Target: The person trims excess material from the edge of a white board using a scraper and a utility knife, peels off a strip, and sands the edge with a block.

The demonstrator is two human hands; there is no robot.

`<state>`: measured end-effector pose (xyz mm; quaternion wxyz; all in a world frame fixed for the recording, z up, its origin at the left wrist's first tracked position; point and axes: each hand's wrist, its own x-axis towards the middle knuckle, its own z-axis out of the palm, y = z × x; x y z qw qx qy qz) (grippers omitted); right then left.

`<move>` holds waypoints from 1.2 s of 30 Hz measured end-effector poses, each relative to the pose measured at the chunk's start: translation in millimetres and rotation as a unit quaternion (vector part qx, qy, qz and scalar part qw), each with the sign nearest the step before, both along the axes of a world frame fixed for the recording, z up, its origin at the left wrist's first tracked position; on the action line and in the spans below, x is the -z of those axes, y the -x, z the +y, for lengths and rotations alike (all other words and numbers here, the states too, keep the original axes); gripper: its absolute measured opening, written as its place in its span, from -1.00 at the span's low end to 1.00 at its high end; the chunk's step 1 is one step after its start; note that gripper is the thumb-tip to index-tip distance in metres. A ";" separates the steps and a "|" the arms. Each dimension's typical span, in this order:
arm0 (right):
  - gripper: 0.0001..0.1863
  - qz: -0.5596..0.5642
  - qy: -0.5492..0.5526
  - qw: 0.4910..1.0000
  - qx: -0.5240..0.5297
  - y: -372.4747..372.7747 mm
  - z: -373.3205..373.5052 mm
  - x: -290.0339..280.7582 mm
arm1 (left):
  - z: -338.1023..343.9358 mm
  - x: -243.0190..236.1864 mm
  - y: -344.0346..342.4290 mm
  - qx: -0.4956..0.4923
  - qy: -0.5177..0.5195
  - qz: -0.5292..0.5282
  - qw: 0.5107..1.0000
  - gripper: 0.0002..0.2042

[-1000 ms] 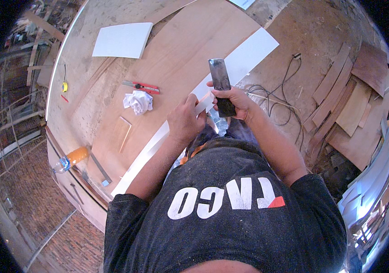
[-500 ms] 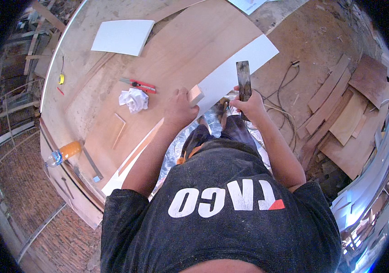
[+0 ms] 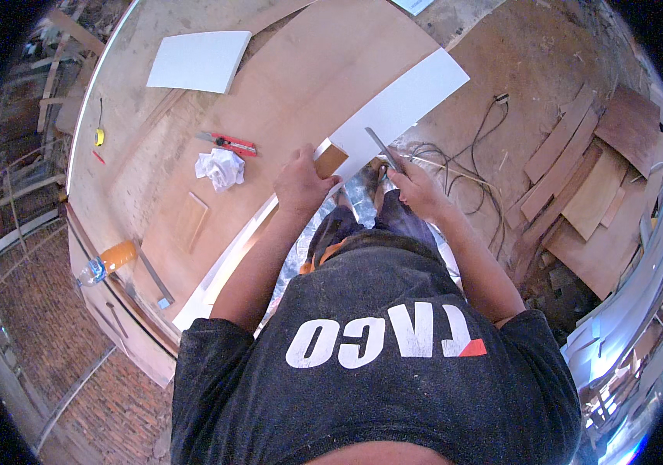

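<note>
My left hand (image 3: pixel 300 180) is closed round a small brown wood block (image 3: pixel 331 161) with a white face, held at the near edge of the long white panel (image 3: pixel 393 105). In my right hand (image 3: pixel 418 188) is a flat metal bar (image 3: pixel 384 147), perhaps a file, now seen edge-on and pointing up and to the left. Its tip is over the white panel, a short way right of the block and apart from it. A red utility knife (image 3: pixel 232 145) and a crumpled white wad (image 3: pixel 221 169) lie left of my left hand.
A white board (image 3: pixel 197 62) lies at the far left of the wooden sheet. Near the left edge are a bottle of orange liquid (image 3: pixel 107 262) and a yellow tape measure (image 3: pixel 99 137). Cables (image 3: pixel 477 155) trail over the floor at right, beside stacked wood offcuts (image 3: pixel 591 194).
My right hand has turned the metal bar from broad side to edge-on and lowered it leftward, closer to the block. My left hand has tipped the block so its brown face shows.
</note>
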<state>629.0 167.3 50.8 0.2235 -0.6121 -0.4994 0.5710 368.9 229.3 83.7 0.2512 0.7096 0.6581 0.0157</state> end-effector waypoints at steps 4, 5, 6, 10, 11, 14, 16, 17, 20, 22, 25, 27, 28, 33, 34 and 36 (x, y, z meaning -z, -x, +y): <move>-0.30 0.008 -0.081 0.994 -0.070 4.0 -9.6 6.6 | -4.4 9.0 -1.5 0.004 0.010 0.023 1.000 -0.32; -0.29 0.000 -0.069 0.994 -0.089 6.0 -9.0 4.8 | -5.2 13.7 0.2 0.002 0.008 0.023 1.000 -0.31; -0.29 -0.008 -0.057 0.993 -0.107 8.5 -8.8 4.0 | -6.1 18.2 1.9 0.001 0.000 0.028 1.000 -0.32; -0.25 0.047 -0.027 0.994 -0.096 15.0 -10.3 7.7 | -10.0 22.2 1.6 0.002 -0.017 0.037 0.999 -0.36; -0.25 0.054 -0.015 0.993 -0.099 15.9 -9.6 8.3 | -10.8 19.6 1.0 0.003 -0.018 0.038 0.999 -0.38; -0.27 0.068 -0.032 0.992 -0.103 17.8 -7.5 5.7 | -14.4 14.0 -1.0 0.002 -0.053 0.035 0.998 -0.44; -0.29 0.067 -0.059 0.990 -0.108 20.6 -6.8 8.2 | -18.7 11.1 -1.3 -0.005 -0.072 0.032 0.997 -0.47; -0.31 0.060 -0.072 0.989 -0.112 22.0 -6.5 10.9 | -20.2 10.0 -1.9 -0.008 -0.081 0.029 0.996 -0.48; -0.34 0.027 -0.079 0.989 -0.125 20.0 -8.0 9.0 | -22.6 7.6 -1.1 -0.009 -0.099 0.018 0.995 -0.49; -0.35 0.014 -0.077 0.988 -0.134 19.5 -6.7 0.7 | -24.5 7.4 0.0 -0.012 -0.115 0.009 0.993 -0.49; -0.35 0.012 -0.072 0.987 -0.144 16.5 -4.7 -4.8 | -26.1 8.9 1.6 -0.006 -0.124 0.010 0.992 -0.50; -0.35 0.015 -0.056 0.987 -0.152 15.4 -4.2 -6.0 | -26.5 4.5 0.3 -0.001 -0.131 0.013 0.991 -0.55; -0.35 0.025 -0.056 0.988 -0.145 16.4 -4.5 -6.6 | -27.1 1.7 -0.9 0.000 -0.138 0.014 0.990 -0.59; -0.37 0.035 -0.060 0.990 -0.124 24.1 -2.4 -24.1 | -27.8 1.1 0.3 0.002 -0.165 0.023 0.986 -0.65; -0.37 0.035 -0.069 0.989 -0.123 25.7 -2.2 -23.8 | -28.3 2.2 0.6 -0.001 -0.164 0.030 0.986 -0.65; -0.38 0.030 -0.085 0.989 -0.117 25.7 -3.5 -23.4 | -29.3 2.2 -0.7 -0.003 -0.157 0.035 0.987 -0.66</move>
